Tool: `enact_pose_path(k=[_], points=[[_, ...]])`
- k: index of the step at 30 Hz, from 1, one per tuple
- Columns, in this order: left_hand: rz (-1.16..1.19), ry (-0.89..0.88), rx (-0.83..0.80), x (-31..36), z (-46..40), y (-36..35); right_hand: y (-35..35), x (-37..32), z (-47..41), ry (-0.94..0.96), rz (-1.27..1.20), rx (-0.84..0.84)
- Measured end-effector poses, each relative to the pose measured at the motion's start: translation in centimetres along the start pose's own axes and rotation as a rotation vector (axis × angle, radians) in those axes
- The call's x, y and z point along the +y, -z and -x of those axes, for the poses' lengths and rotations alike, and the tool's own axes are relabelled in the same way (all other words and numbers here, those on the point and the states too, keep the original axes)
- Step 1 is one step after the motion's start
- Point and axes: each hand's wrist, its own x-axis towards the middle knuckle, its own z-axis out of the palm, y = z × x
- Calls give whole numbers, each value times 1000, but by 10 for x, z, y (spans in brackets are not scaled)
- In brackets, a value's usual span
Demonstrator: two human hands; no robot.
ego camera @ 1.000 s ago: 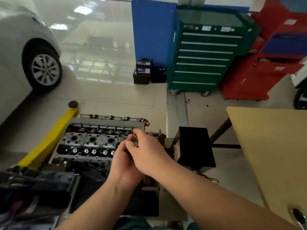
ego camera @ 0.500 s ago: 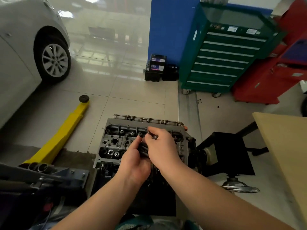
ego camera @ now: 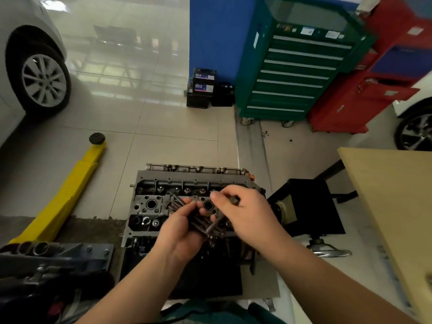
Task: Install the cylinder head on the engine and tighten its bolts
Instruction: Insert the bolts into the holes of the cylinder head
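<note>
A bundle of head bolts (ego camera: 201, 222) is gripped in the left hand (ego camera: 180, 232); one bolt (ego camera: 233, 200) is pinched by the right hand (ego camera: 245, 212). The cylinder head (ego camera: 161, 195) lies directly beneath, extending toward 9 o'clock, its long axis running 9-to-3; the right hand is judged nearer the far bolt holes.

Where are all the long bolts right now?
In the head view, the bolts are bunched in the left hand, low in the middle, just above the cylinder head; the right hand pinches one.
</note>
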Motion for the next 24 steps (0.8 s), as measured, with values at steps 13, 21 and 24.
enact_pose_path(k=[13, 21, 24], points=[[165, -190, 149, 22, -14, 46, 59, 106, -56, -115, -459, -153], [173, -223, 107, -4, -21, 32, 35, 123, -92, -153, -410, -381], [183, -202, 107, -4, -27, 19, 24, 125, -97, -137, -289, -347]])
